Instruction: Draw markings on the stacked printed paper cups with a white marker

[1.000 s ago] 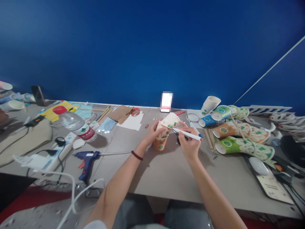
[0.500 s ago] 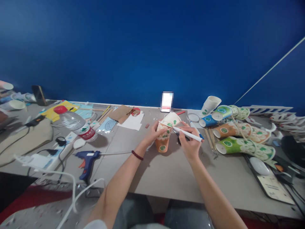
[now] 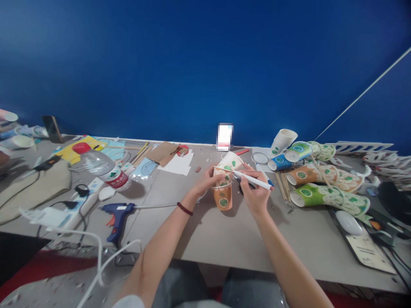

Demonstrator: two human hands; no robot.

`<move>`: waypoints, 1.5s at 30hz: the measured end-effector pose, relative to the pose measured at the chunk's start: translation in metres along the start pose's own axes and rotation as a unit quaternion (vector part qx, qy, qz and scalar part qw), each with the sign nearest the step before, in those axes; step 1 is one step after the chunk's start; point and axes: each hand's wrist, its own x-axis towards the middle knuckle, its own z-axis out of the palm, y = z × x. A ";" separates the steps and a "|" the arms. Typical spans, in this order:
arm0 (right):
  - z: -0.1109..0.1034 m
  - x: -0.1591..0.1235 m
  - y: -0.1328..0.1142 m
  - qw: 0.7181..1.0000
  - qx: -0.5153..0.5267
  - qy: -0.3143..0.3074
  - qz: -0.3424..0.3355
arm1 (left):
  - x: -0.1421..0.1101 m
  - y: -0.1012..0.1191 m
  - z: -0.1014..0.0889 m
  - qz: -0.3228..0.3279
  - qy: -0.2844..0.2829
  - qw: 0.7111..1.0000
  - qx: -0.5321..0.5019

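Note:
Between my hands is an orange paper cup (image 3: 222,199) with a green round mark, joined to other patterned cup pieces above it, the topmost a white cup (image 3: 231,161) with green leaves. My left hand (image 3: 210,179) is closed round the upper part of these joined cups from the left. In my right hand (image 3: 256,190) is a white pen (image 3: 255,180) with a red end, held like a writing tool, its tip at the cups' right side. Fingers partly hide where the cups meet. Something dark lies under my right hand, too covered to name.
A blue glue gun (image 3: 118,218) lies left, near a power strip (image 3: 81,205) and a red-capped bottle (image 3: 104,167). Cut cardboard (image 3: 165,153) and white paper (image 3: 178,162) lie behind. A phone (image 3: 225,137) stands at the wall. Joined cups (image 3: 334,199) and sticks (image 3: 282,186) lie right.
The lower end of the orange cup has swung slightly right and toward me. Both hands stay almost in place, with the pen still at the cups.

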 end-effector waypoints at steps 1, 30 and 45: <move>0.000 0.000 0.000 1.000 -0.003 0.001 0.002 | 0.000 -0.001 0.000 -0.002 0.000 1.000 -0.003; 0.001 -0.003 0.003 0.999 0.002 0.036 0.010 | 0.002 -0.004 -0.001 -0.004 -0.009 1.000 -0.005; 0.001 -0.004 0.007 0.998 0.023 0.056 0.010 | 0.003 -0.005 -0.002 -0.011 -0.015 1.000 -0.008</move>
